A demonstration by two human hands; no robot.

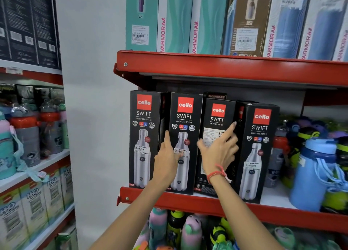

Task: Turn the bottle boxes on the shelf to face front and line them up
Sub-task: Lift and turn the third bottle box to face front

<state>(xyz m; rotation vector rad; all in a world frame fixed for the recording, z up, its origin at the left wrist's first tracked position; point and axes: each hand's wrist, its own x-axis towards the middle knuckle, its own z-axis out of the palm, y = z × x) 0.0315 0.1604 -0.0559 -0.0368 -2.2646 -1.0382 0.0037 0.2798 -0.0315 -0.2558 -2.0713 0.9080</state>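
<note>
Several black Cello Swift bottle boxes stand on the red middle shelf (188, 202). The first box (143, 136), second box (185, 129) and fourth box (259, 151) show a steel bottle picture. The third box (216, 118) shows a text side and sits a little further back. My left hand (166, 161) rests on the left edge of the second box, index finger pointing up. My right hand (219, 150), with a red thread at the wrist, lies spread over the third box, index fingertip at its right edge.
Teal, brown and blue Varmora boxes (175, 20) fill the shelf above. A blue bottle (316, 174) and other loose bottles crowd the right of the middle shelf. Colourful bottles sit below, and a second rack (33, 165) stands left.
</note>
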